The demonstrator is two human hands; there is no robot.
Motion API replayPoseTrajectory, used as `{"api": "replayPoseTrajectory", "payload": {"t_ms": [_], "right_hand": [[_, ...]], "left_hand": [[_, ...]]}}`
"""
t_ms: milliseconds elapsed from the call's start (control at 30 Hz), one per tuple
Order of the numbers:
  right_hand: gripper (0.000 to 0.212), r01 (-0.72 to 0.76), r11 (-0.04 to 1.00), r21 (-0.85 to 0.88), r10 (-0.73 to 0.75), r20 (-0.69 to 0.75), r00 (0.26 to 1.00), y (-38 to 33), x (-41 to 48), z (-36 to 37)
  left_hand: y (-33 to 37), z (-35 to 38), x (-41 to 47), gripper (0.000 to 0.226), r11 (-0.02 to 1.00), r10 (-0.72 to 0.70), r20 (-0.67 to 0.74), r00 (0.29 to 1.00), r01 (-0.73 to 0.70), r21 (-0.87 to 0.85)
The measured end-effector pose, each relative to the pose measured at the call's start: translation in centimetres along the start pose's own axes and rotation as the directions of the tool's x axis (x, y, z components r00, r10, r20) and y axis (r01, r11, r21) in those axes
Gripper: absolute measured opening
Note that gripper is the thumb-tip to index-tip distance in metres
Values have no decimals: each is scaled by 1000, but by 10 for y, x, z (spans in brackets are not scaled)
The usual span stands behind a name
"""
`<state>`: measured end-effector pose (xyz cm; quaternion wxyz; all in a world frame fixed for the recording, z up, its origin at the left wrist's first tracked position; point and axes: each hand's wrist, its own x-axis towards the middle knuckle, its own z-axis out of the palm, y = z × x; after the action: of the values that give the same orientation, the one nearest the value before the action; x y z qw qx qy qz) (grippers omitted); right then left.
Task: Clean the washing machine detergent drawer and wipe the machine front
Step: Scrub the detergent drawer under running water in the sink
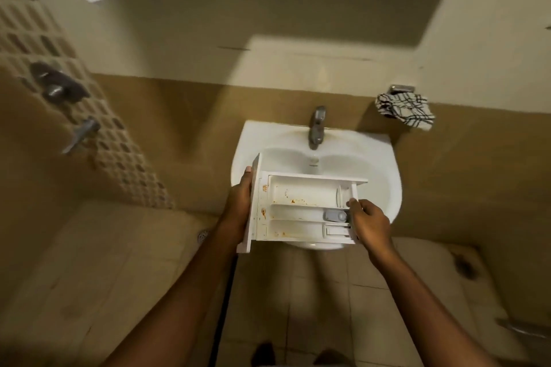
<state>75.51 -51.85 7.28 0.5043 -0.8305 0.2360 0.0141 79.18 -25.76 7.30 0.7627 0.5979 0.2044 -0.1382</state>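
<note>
Your forearms (185, 292) reach forward from the lower edge over the tiled floor (328, 292); your left hand (240, 202) grips the front panel of the detergent drawer (301, 208), fingers curled round the panel's far edge with one fingertip showing at its top; your right hand (369, 220) pinches the drawer's opposite end, thumb and fingers closed on its rim; the drawer spans the gap between both hands, level and open side up, held over the white sink (384, 164); whether it touches the basin rim you cannot tell; orange-brown stains speckle the compartments, thickest toward your left hand; a grey cap (335, 215) sits in the middle compartment, just beside your right fingertips; beyond both hands the metal tap (316, 126) stands at the back of the sink; a checked cloth (405, 110) hangs on the wall up and outward from your right hand; metal shower fittings (56, 83), blurred, sit on the patterned wall well outward from your left hand; a floor drain (202, 236) lies near your left wrist.
</note>
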Motion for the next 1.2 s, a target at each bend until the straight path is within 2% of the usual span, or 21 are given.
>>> {"api": "replayPoseTrajectory", "payload": {"t_ms": [133, 267, 467, 800, 867, 900, 967, 1033, 1133, 1200], "right_hand": [[35, -74, 997, 25, 76, -94, 993, -2, 39, -9], [31, -127, 992, -5, 126, -117, 985, 2, 83, -9], [24, -169, 981, -94, 167, -34, 985, 10, 147, -4], [18, -252, 954, -159, 268, 89, 959, 20, 186, 15], [29, -198, 935, -293, 214, 25, 976, 20, 189, 17], [37, -155, 905, -396, 156, -29, 987, 16, 190, 16], [38, -56, 869, -491, 4, -106, 994, 1, 194, 18], [30, 28, 888, -458, -87, -109, 990, -19, 202, 27], [14, 169, 955, -244, -202, -115, 973, -54, 213, 51], [20, 245, 960, -133, -258, -93, 962, -80, 218, 66]], "left_hand": [[18, 39, 47, 60, 994, -3, 40, 999, -2, 111], [20, 63, 96, 56, 991, -29, 32, 999, 25, 130], [0, 83, 151, 57, 988, -99, -27, 995, 102, 116], [-25, 91, 185, 56, 979, -148, -117, 982, 163, 126], [-28, 92, 192, 57, 976, -160, -114, 981, 174, 128], [-29, 93, 195, 58, 975, -160, -109, 981, 174, 139], [-33, 94, 201, 60, 973, -161, -104, 981, 175, 153], [-36, 96, 205, 61, 970, -174, -105, 979, 189, 153], [-39, 96, 212, 63, 970, -190, -111, 975, 204, 134], [-40, 95, 214, 65, 970, -191, -111, 975, 205, 133]]}}
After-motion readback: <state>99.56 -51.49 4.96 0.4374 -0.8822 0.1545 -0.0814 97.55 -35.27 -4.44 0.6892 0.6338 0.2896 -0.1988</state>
